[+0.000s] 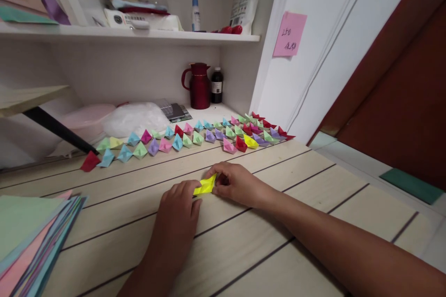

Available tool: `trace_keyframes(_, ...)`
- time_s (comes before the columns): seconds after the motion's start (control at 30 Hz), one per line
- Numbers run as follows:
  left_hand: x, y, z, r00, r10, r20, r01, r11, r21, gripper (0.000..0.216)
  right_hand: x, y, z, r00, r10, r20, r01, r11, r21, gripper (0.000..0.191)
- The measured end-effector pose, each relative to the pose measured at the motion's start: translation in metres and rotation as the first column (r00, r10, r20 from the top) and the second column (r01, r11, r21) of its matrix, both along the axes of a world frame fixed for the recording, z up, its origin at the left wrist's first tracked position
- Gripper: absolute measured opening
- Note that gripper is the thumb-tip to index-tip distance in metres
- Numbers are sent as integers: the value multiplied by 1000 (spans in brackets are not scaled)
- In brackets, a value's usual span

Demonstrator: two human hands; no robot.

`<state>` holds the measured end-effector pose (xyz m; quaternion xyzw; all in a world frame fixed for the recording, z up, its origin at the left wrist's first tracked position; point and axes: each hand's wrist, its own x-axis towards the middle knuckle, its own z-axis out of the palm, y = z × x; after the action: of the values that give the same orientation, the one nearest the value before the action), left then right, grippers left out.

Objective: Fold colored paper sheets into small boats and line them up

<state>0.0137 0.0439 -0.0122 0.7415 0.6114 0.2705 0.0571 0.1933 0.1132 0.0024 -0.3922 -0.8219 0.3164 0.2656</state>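
Head view: a folded bright yellow paper is held between the left hand and the right hand, over the striped table. One end is pinched by the left hand, the other by the right hand. Small paper boats are lined up past it. Colored sheets are piled to the left.

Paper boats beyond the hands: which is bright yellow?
The right cluster's yellow boat, between a red boat and a purple boat; the left cluster's pale yellow boat is duller.

Head-height view, forward and down
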Motion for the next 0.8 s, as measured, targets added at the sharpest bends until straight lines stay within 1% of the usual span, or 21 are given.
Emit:
trace_keyframes(0.1,0,0,1,1000,4,-15,-4,1000,-1,25,0,0,-1,999,1,44,-3,999,38,29)
trace_keyframes(0.27,0,-1,3,997,-24,-67,23,1000,-17,18,0,-3,5,997,22,70,-21,1000,-3,27)
trace_keyframes(0.4,1,-3,4,993,-37,-109,33,999,-32,18,1,-6,11,996,50,68,-49,999,-10,19)
trace_keyframes(0.47,1,-3,5,992,-40,-119,36,999,-39,19,1,-6,11,996,45,74,-45,999,10,17)
trace_keyframes(0.63,1,-3,6,992,-50,-117,44,998,-53,21,1,-6,5,994,42,98,-51,994,95,23)
trace_keyframes(0.8,1,-3,5,993,-65,-103,61,997,-47,22,-1,-6,1,994,34,104,-49,989,140,21)
